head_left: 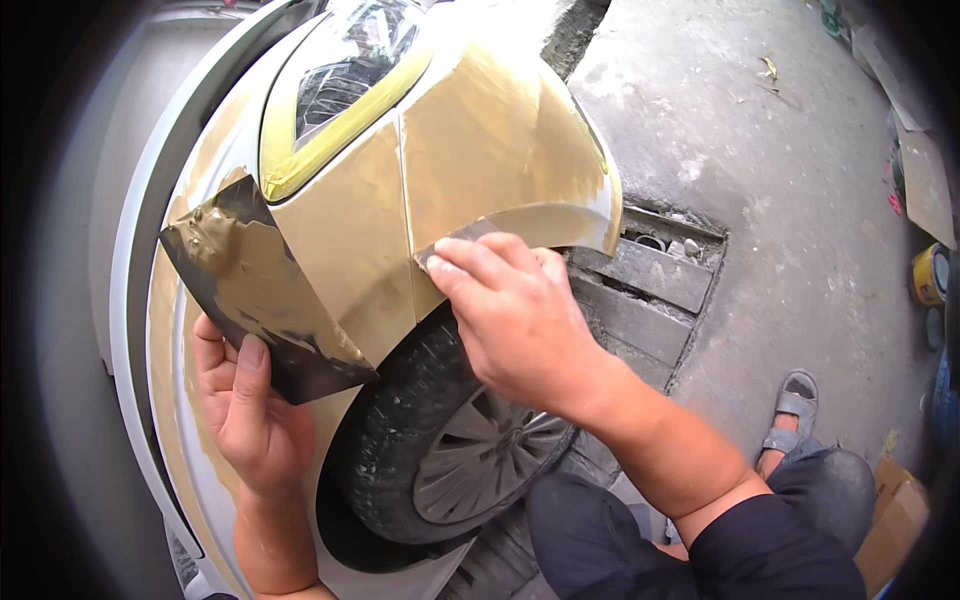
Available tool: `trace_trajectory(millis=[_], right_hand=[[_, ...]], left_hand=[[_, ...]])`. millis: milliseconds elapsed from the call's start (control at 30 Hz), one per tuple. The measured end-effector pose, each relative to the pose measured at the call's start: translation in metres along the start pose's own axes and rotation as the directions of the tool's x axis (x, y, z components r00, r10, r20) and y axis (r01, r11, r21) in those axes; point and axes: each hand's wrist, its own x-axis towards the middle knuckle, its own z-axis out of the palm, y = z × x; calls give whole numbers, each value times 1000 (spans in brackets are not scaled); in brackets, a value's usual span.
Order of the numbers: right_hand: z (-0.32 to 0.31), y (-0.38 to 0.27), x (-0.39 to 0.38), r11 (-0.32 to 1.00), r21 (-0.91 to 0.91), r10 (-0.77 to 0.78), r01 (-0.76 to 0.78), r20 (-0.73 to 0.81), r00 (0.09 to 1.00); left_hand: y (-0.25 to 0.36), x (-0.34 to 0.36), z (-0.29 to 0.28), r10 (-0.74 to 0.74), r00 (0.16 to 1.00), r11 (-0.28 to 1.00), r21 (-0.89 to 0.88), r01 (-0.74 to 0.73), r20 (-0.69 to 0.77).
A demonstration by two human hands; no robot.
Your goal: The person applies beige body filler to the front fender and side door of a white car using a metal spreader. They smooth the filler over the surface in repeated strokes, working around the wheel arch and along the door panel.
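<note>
I see the spreader (478, 229) against the car's tan-coated panel (500, 150), just above the wheel arch and beside the thin vertical seam. It lies beneath the fingers of the right hand (515, 310), which grip it in a narrow pinch; its grey upper edge shows past the fingertips, and the rest is covered, so I cannot tell its full shape.

The dark board (320, 378) is in the left hand (245, 405), tilted, its face toward me. The thumb presses on the face near the lower edge, while the other fingers go behind the board, mostly hidden from me. A thick lump of tan paste (215, 240) sits at the board's upper left, with a thinner smear running down toward the lower right corner.

I have the right forearm reaching in from the lower right, out of a dark sleeve (770, 550), with the wrist nearly straight and the back of the hand up. The left forearm rises almost upright from the lower edge, and the palm is turned partly my way.

Above the board, yellow tape (315, 155) borders the headlight (350, 85). Below both hands is the wheel (490, 455). Farther right I see drain slabs (650, 275), the concrete floor (720, 130), a sandalled foot (797, 405) and a yellow tin (928, 275).
</note>
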Motion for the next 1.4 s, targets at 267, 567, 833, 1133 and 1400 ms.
trace_trajectory(millis=[267, 567, 833, 1133, 1400], right_hand=[[0, 43, 3, 997, 62, 53, -42, -185, 981], [30, 15, -46, 1000, 16, -16, 18, -112, 994], [-30, 2, -23, 990, 97, -73, 99, -245, 967], [-12, -28, -27, 981, 42, -184, 190, -110, 977], [10, 60, -35, 986, 124, 136, -113, -194, 972]], left_hand=[[0, 2, 3, -13, 1000, 999, 48, 15, -25], [-2, 1, 2, -1, 999, 995, 97, 6, -51], [-6, -5, 13, -50, 996, 997, 57, 54, -72], [-11, -9, 10, -30, 997, 990, 138, 39, -71], [-8, -10, 6, 69, 996, 973, 226, -55, -54]])
